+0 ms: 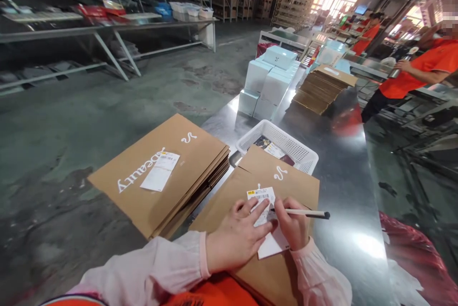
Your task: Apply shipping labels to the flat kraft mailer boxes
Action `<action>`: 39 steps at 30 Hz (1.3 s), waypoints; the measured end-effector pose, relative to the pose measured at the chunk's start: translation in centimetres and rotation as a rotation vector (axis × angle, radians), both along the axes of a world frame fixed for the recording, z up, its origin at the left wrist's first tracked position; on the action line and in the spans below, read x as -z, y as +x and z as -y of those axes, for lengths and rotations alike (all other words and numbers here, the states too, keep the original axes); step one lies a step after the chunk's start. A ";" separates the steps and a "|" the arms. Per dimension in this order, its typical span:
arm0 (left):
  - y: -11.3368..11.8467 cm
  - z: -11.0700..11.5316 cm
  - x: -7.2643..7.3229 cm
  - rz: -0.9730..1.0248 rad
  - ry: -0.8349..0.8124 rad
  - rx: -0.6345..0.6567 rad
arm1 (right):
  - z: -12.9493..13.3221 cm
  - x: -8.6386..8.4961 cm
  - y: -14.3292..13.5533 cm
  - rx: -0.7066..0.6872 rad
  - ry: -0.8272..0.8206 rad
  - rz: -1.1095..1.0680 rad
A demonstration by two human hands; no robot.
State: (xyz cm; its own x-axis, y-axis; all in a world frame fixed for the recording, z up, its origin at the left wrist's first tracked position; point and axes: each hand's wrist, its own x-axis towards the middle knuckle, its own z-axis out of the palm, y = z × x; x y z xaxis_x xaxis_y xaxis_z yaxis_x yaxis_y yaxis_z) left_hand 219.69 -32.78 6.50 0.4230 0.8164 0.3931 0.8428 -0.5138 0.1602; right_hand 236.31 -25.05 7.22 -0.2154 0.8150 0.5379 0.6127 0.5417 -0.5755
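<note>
Desk of shiny grey metal carries a flat brown cardboard box; on it lies a white paper shipping label, thin and likely floppy. Left hand lies open, fingers pinning the label flat. Right hand is closed on a slim white pen.

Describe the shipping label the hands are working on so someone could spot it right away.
On the steel table, find the flattened cardboard box in front of the white basket. The shipping label lies there, pinned by the left hand; unlike the label on the neighbouring stack, a pen touches it.
</note>
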 end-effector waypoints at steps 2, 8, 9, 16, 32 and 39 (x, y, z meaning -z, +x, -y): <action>0.0 0.0 -0.1 -0.001 -0.002 0.002 | 0.0 0.2 0.1 0.012 -0.061 -0.001; 0.0 -0.1 -0.1 0.001 0.004 0.005 | 0.0 0.3 0.2 0.028 -0.127 0.003; 0.0 -0.1 -0.1 0.001 0.004 0.006 | -0.1 0.4 0.2 0.031 -0.139 0.004; -0.1 -0.2 0.0 0.002 0.015 0.009 | -0.4 0.8 0.2 0.007 -0.083 0.011; -0.1 -0.1 0.0 -0.002 0.039 -0.002 | -0.4 0.8 0.2 -0.005 -0.017 -0.025; 0.0 -0.1 -0.1 0.000 0.054 0.002 | -0.3 0.7 0.2 -0.047 0.032 -0.014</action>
State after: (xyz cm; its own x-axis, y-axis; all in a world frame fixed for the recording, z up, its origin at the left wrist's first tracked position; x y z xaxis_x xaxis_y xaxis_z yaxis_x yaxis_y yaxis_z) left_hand 219.67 -32.70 6.56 0.4247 0.7932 0.4365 0.8416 -0.5235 0.1325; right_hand 236.53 -24.75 6.56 -0.2454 0.7864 0.5669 0.5785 0.5881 -0.5653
